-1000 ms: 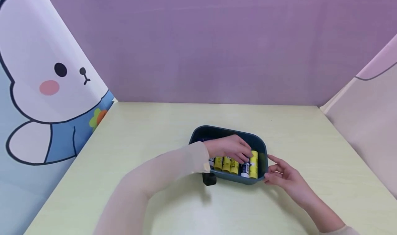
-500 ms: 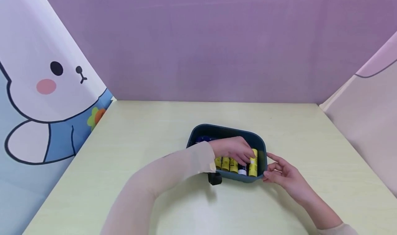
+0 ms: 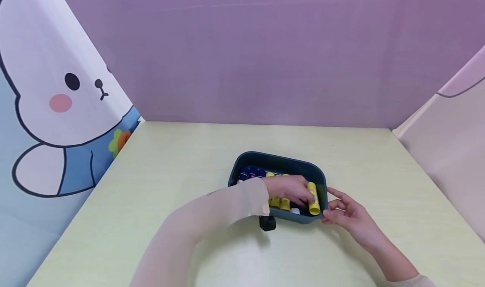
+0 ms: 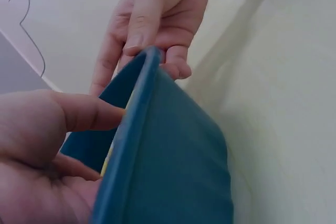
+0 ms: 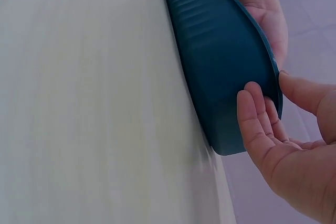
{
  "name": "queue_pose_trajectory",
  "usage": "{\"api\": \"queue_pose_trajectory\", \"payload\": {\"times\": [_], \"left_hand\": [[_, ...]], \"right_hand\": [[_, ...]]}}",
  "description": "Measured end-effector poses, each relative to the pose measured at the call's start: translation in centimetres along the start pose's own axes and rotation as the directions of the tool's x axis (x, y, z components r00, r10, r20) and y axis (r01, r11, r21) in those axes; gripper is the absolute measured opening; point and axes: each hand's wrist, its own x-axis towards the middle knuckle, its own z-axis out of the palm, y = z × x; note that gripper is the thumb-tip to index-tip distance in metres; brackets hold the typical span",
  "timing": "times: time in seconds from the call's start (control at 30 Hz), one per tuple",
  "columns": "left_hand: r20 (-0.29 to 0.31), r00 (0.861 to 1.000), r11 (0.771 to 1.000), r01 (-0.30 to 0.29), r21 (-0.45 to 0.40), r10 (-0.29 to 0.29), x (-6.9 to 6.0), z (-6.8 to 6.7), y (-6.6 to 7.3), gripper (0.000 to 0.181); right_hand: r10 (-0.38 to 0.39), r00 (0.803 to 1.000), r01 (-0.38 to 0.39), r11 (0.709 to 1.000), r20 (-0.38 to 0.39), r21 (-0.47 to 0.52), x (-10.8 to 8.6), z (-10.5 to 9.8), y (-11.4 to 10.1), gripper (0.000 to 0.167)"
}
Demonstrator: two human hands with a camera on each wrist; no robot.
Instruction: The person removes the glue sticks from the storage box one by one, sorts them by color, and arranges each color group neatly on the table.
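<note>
A dark teal plastic bin (image 3: 278, 214) stands on the table, holding a row of yellow and dark blue glue sticks. My left hand (image 3: 289, 188) reaches down inside it and pinches the rightmost yellow glue stick (image 3: 313, 198), which leans slightly. In the left wrist view, the bin's wall (image 4: 178, 150) hides most of that stick; the thumb (image 4: 94, 113) and a finger sit on either side of it. My right hand (image 3: 348, 219) holds the bin's right end, thumb at the rim and fingers against the outer wall, as the right wrist view shows. Dark blue sticks (image 3: 251, 173) lie at the left.
The pale yellow table (image 3: 189, 152) extends around the bin. Behind it rises a purple backdrop (image 3: 265, 59), with a cartoon-printed panel (image 3: 45, 89) on the left and a pale panel (image 3: 451, 144) on the right. A black wrist camera (image 3: 267, 223) hangs below my left sleeve.
My left hand has shifted right and lower in the bin and taken hold of the rightmost yellow stick, which has tilted. More dark blue sticks show at left. The right hand stays put.
</note>
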Motion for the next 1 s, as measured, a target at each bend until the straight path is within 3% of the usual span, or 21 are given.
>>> {"api": "queue_pose_trajectory", "payload": {"times": [0.27,0.77,0.87,1.0], "left_hand": [[0.006,1.0,0.988,-0.006,-0.156,0.007,0.71,0.24,-0.56,0.014],[-0.054,0.998,0.987,-0.033,-0.155,0.025,0.62,0.41,-0.57,0.017],[-0.069,0.997,0.984,-0.044,-0.171,0.033,0.51,0.24,-0.54,0.025],[-0.067,0.996,0.982,-0.069,-0.177,0.058,0.12,-0.08,-0.51,0.051]], "right_hand": [[-0.008,1.0,0.008,1.0,-0.008,0.0,-0.08,-0.05,0.12,0.063],[0.019,0.999,-0.019,1.0,-0.031,-0.022,-0.1,-0.08,-0.12,0.066],[0.023,0.999,-0.024,0.999,-0.042,-0.03,-0.18,0.08,-0.19,0.066],[0.048,0.997,-0.05,0.998,-0.064,-0.034,-0.3,0.34,-0.21,0.067]]}}
